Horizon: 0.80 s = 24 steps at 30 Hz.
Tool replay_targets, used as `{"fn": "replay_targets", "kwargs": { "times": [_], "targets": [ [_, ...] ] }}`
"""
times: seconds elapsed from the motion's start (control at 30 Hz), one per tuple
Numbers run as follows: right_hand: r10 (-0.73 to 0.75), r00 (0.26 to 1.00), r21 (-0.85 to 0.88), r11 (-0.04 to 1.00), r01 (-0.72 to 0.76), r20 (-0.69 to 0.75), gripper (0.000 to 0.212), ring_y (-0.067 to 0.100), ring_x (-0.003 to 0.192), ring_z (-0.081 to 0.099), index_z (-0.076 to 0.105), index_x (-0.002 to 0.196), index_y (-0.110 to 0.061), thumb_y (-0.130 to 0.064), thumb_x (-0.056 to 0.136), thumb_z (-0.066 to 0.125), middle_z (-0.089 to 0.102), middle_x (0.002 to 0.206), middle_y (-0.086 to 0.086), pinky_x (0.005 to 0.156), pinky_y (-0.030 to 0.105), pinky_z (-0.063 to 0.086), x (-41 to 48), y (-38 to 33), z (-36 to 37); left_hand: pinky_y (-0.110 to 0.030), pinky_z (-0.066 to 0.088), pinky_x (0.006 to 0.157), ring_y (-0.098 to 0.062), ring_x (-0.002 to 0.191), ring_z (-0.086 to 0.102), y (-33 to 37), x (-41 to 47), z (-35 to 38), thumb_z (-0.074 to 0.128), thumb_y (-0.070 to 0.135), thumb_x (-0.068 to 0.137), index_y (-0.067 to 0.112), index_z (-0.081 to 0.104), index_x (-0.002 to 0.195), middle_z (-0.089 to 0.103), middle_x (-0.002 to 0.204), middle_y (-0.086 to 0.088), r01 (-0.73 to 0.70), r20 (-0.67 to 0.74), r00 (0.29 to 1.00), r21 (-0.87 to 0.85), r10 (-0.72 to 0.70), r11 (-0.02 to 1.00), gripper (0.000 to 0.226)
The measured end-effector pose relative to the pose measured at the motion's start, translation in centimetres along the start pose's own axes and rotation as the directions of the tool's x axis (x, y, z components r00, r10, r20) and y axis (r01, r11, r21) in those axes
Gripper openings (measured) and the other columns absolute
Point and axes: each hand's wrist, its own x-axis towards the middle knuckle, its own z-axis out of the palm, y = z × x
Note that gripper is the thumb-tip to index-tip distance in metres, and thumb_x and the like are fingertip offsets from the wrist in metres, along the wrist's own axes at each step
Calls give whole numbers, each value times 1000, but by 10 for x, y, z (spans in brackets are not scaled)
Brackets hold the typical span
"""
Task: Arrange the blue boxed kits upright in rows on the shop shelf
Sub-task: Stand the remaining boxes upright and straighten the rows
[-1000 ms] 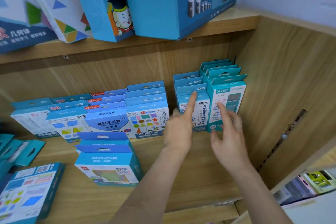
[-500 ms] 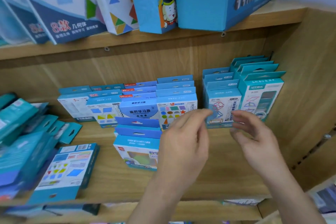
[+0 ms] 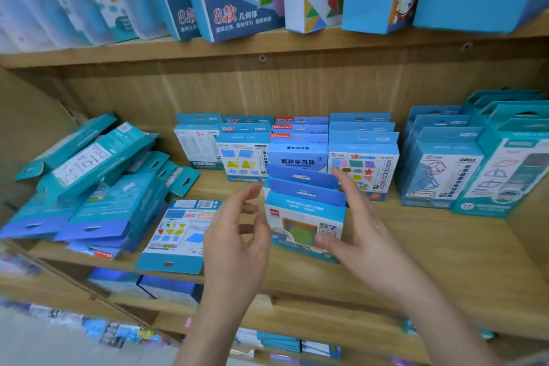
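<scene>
Two upright blue kits (image 3: 303,217) stand in a short front row mid-shelf (image 3: 416,261), between both hands. The left hand (image 3: 237,241) has loosely curled fingers and holds nothing; the right hand (image 3: 359,235) has straight fingers beside the row, thumb touching the front box. A heap of kits (image 3: 98,187) lies flat at the left.

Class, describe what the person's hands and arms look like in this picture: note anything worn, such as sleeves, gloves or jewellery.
The left hand and right hand are both bare: no gloves, and no rings show. The left forearm and right forearm are uncovered down to the picture's lower edge, with no sleeve, watch or bracelet in view.
</scene>
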Motion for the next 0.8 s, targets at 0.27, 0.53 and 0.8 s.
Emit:
{"fn": "replay_targets", "kwargs": {
  "times": [0.27, 0.53, 0.8],
  "targets": [
    [1, 992, -59, 998, -9, -129, 82, -13, 116, 27, 17, 140, -54, -25, 85, 69, 33, 134, -22, 95, 17, 28, 11, -8, 11, -32, 50, 90, 4, 113, 51, -29, -3, 2, 63, 12, 84, 59, 26, 130, 56, 118, 29, 164, 417, 889, 103, -192, 981, 75],
    [59, 995, -203, 976, -76, -84, 94, -9, 117, 31, 25, 140, -54, -14, 74, 79, 30, 129, -21, 87, 9, 28, 8, 7, -18, -21, 50, 86, 6, 102, 56, -34, -13, 9, 59, 5, 87, 37, 52, 126, 62, 108, 26, 166, 452, 876, 51, -171, 985, 51],
    [37, 998, -112, 993, -43, -53, 85, -4, 88, 57, 40, 113, -68, -8, 70, 82, 59, 112, -18, 66, 9, 44, 3, 11, -30, -13, 49, 78, 7, 93, 58, -39, -14, -12, 59, -1, 85, 46, 62, 93, 64, 94, 27, 137, 233, 960, 104, -158, 985, 48]
  ]
}}
